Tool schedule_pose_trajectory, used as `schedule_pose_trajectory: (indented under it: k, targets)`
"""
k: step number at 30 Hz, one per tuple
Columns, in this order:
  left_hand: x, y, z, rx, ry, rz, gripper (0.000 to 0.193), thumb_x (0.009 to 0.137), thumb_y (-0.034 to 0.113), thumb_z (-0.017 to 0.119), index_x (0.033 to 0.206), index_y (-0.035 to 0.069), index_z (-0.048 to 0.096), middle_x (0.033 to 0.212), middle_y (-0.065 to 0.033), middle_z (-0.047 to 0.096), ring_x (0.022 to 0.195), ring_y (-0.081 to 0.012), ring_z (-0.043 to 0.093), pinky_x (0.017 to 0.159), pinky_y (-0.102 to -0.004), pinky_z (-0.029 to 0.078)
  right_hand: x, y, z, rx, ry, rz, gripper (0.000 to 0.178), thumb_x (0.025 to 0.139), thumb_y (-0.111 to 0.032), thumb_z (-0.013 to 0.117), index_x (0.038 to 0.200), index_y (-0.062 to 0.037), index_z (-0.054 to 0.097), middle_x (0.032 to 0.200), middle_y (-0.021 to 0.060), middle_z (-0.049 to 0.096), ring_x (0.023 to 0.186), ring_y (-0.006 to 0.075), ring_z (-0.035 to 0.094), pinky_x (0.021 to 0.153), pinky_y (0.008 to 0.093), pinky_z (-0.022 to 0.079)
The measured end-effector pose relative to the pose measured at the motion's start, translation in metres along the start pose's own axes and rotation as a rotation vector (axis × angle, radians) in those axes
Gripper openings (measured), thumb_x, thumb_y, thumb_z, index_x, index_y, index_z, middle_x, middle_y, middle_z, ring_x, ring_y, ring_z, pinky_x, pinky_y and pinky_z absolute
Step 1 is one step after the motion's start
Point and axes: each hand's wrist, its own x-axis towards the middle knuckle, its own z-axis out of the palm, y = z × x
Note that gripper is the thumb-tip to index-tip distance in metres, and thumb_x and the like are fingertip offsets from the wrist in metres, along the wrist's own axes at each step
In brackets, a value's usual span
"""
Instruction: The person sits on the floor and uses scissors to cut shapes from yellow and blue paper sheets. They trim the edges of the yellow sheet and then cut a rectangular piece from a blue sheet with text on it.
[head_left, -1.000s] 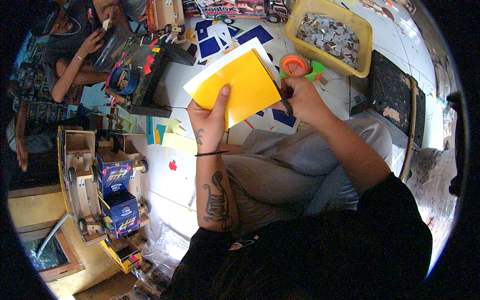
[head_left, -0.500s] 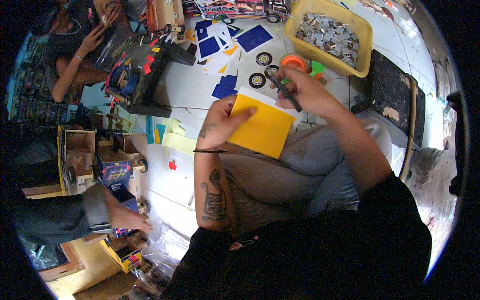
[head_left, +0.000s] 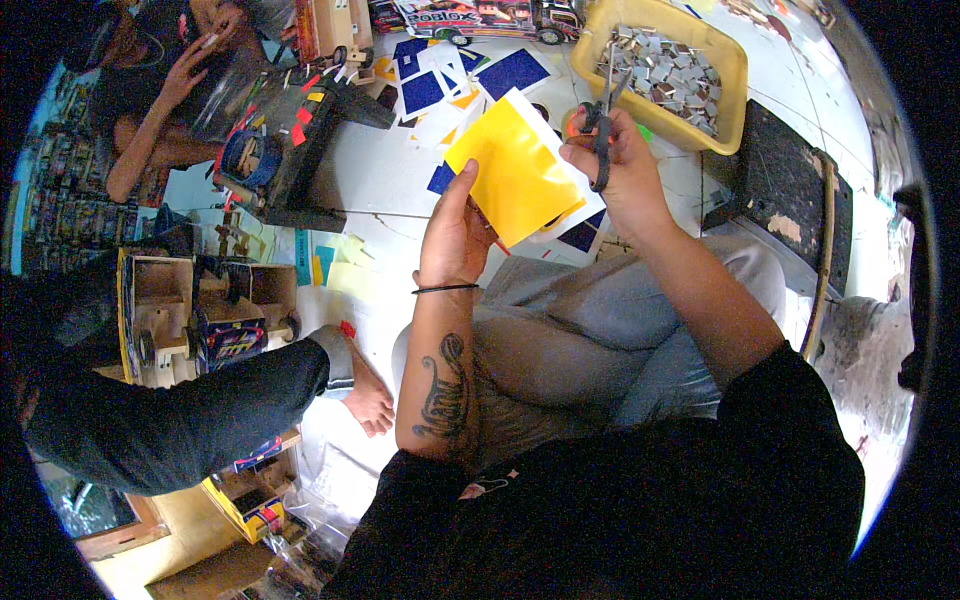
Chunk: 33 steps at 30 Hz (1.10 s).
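My left hand [head_left: 456, 232] grips a yellow sheet [head_left: 515, 170] with white edging, thumb on its face and the fingers behind it. White paper shows behind the sheet's upper right edge. Beside that edge is my right hand [head_left: 625, 175], closed around black-handled scissors [head_left: 602, 150] whose blades point up and away. Under and past the sheet lie blue-and-white cut sheets [head_left: 420, 90] on the tiled floor. An orange ring-shaped thing [head_left: 575, 122] is partly hidden behind my right hand.
A yellow tub [head_left: 735, 100] of small grey-and-brown squares stands far right, near a worn black board [head_left: 790, 205]. Toy trucks [head_left: 490, 20] sit at the back. Left are a dark stand [head_left: 300, 150], wooden truck bodies [head_left: 160, 300], another person's bare foot [head_left: 370, 400] and a seated person's hand [head_left: 185, 75].
The yellow sheet has tilted and risen in my left hand. My right hand has turned the scissors blades upward. At left, another person's leg and foot have swung further into view.
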Motion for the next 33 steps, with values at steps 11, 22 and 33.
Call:
schedule_pose_trajectory:
  k: [11, 22, 33]
  targets:
    - [-0.008, -0.002, 0.014, 0.361, 0.149, 0.172, 0.032, 0.081, 0.021, 0.062, 0.104, 0.0, 0.056, 0.098, -0.01, 0.062, 0.084, -0.0146, 0.06, 0.07, -0.0253, 0.047, -0.004, 0.006, 0.005, -0.06, 0.03, -0.045, 0.037, 0.072, -0.009, 0.068, 0.103, -0.0057, 0.049, 0.084, 0.0037, 0.058, 0.075, 0.0109, 0.055, 0.067, 0.0226, 0.042]
    - [-0.019, 0.04, -0.004, 0.499, 0.52, 0.68, 0.027, 0.081, 0.017, 0.063, 0.096, -0.004, 0.058, 0.09, -0.0079, 0.063, 0.077, -0.0134, 0.059, 0.069, -0.0242, 0.045, -0.011, -0.001, 0.005, -0.613, -0.705, 0.098, 0.036, 0.067, -0.034, 0.076, 0.076, -0.0044, 0.057, 0.06, -0.0017, 0.052, 0.051, 0.0059, 0.047, 0.044, 0.0221, 0.036]
    - [-0.019, 0.022, 0.018, 0.357, 0.501, 0.703, 0.034, 0.087, 0.027, 0.055, 0.101, -0.003, 0.054, 0.094, -0.0083, 0.06, 0.078, -0.0121, 0.056, 0.068, -0.0247, 0.044, -0.02, 0.006, 0.014, -0.597, -0.704, 0.318, 0.056, 0.06, -0.06, 0.069, 0.057, -0.0055, 0.057, 0.052, 0.0045, 0.054, 0.048, 0.0154, 0.053, 0.048, 0.0285, 0.04]
